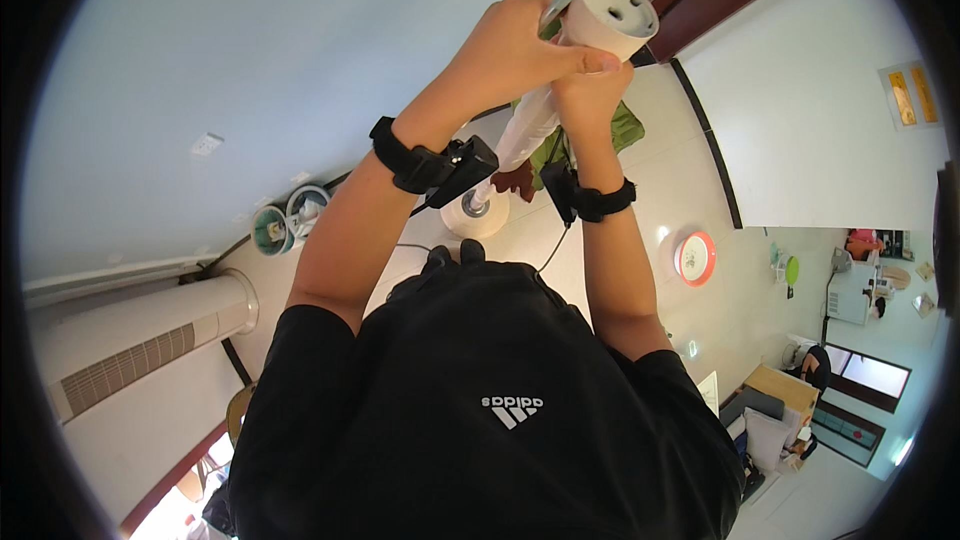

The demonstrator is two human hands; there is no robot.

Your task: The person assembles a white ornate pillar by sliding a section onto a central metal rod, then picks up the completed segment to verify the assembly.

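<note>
A white stand pole (529,124) rises from a round white base (472,217) on the floor, tilted in my view by the lens. At its upper end is a white cylindrical housing (615,19) with an open-looking end face, a dark hole and small notches. My left hand (529,41) grips the housing's side, its thumb across the lower rim. A narrow grey piece (566,0), its kind unclear, sticks up beside the left fingers. My right hand (592,101) wraps around the pole just below the housing, touching the left thumb. Its fingers are partly hidden.
Green fabric (626,127) lies behind the pole. Two round bins (274,232) stand by the left wall, near a tall air conditioner (150,352). A red-rimmed basin (696,259) sits on the floor to the right. Farther right are a wooden table (784,390) and a seated person (814,367).
</note>
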